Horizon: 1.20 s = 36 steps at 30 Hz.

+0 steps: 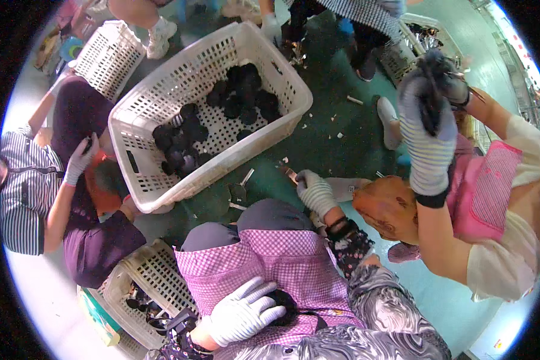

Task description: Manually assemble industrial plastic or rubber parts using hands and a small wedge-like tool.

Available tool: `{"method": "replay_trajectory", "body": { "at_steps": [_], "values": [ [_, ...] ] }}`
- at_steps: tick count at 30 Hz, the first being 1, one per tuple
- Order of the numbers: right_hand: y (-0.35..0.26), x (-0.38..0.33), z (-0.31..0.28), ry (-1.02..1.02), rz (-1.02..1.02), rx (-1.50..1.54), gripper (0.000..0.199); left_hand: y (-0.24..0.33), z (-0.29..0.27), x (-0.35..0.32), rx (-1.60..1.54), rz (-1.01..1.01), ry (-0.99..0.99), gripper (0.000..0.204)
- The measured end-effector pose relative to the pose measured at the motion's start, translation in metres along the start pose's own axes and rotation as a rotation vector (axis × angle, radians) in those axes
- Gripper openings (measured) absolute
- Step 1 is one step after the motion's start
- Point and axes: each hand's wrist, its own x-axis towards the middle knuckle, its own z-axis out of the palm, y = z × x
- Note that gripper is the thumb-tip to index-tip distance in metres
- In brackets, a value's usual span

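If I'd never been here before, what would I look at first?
Probably the big white basket, slanting across the upper middle, with clumps of round dark things inside. Next, maybe the checked apron low in the middle, where the person's gloved left hand lies against a round black thing. At the right, a co-worker's striped glove is raised with something dark.

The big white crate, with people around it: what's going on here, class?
The wearer's left hand rests over a dark rounded piece on the lap; the right hand holds a slim object, too blurred to identify. Ahead, the large white crate holds loose heaps of dark pieces. At the right, a co-worker holds up a dark item.
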Motion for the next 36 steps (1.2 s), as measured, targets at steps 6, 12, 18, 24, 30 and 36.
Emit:
{"method": "replay_trajectory", "body": {
  "at_steps": [6, 12, 18, 24, 30, 36],
  "values": [
    [-0.036, -0.085, -0.07, 0.339, -0.244, 0.634, 0.014, 0.015, -0.007, 0.001, -0.259, -0.025, 0.213, 0.027],
    [-0.077, -0.167, -0.12, 0.008, -0.21, 1.222, 0.014, 0.042, -0.02, -0.022, -0.635, -0.107, 0.273, 0.029],
    [-0.093, -0.227, -0.128, -0.159, -0.312, 1.274, 0.012, 0.053, -0.01, -0.04, -0.779, -0.226, 0.646, 0.037],
    [-0.119, -0.262, -0.137, -0.443, -0.475, 1.055, 0.017, 0.066, -0.001, -0.034, -0.879, -0.549, 0.983, 0.051],
    [-0.13, -0.271, -0.142, -0.616, -0.55, 0.854, 0.021, 0.065, -0.008, -0.034, -0.527, -0.41, 0.723, 0.047],
    [-0.139, -0.25, -0.14, -0.128, -1.175, 0.737, 0.051, 0.069, -0.003, -0.052, -1.254, -0.328, 0.605, 0.044]
  ]
}}
